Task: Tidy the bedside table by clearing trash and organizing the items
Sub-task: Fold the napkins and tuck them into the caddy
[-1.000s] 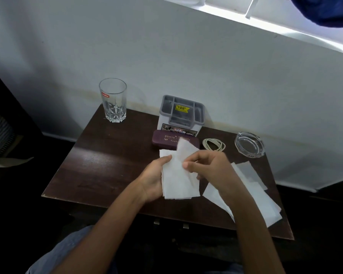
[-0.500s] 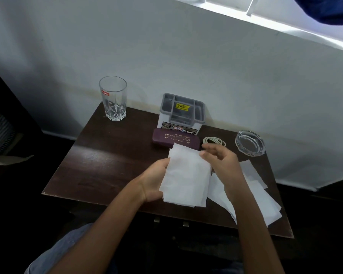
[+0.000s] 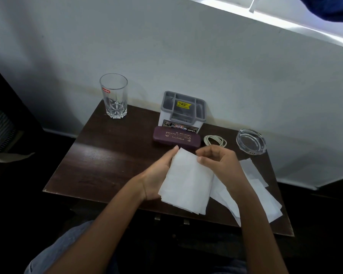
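Observation:
A small stack of white tissues (image 3: pixel 188 182) lies across my left hand (image 3: pixel 156 175), which holds it from beneath above the dark wooden bedside table (image 3: pixel 107 161). My right hand (image 3: pixel 218 161) hovers at the stack's top right corner with fingers curled and thumb touching the top sheet. More loose white tissues (image 3: pixel 259 196) lie flat on the table's right side, partly hidden by my right forearm. Behind my hands sit a maroon spectacle case (image 3: pixel 176 137) and a coiled white cable (image 3: pixel 215 140).
A tall empty glass (image 3: pixel 114 95) stands at the back left corner. A grey and white organizer box (image 3: pixel 183 110) stands against the wall, and a clear glass ashtray (image 3: pixel 250 141) at the back right. Dark furniture flanks the table's left.
My right hand laid a tissue flat onto the stack in my left hand, then drew back toward the top right corner. The stack has tilted slightly.

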